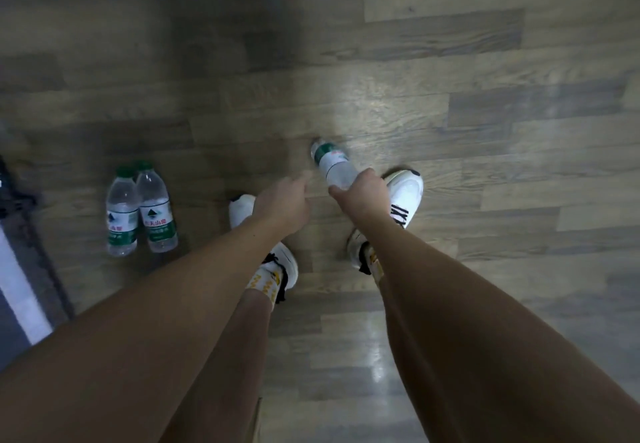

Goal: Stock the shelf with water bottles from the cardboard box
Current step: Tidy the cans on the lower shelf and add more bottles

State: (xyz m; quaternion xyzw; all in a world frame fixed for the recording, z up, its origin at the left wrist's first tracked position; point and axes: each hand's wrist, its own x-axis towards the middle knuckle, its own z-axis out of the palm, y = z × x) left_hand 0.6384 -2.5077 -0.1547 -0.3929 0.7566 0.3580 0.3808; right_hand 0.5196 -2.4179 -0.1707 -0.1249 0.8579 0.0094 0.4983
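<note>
My right hand (363, 191) grips a clear water bottle (334, 164) by its lower end, its green-labelled top pointing away from me over the wooden floor. My left hand (282, 205) hangs beside it with curled fingers and holds nothing that I can see. Two more water bottles (140, 210) with green caps stand side by side on the floor to the left. Neither the cardboard box nor the shelf is in view.
I look straight down at my legs and white shoes (403, 197) on the wooden plank floor (485, 96). A dark and white edge of some object (20, 269) runs along the far left. A brown cardboard-like edge (258, 418) shows at the bottom between my legs.
</note>
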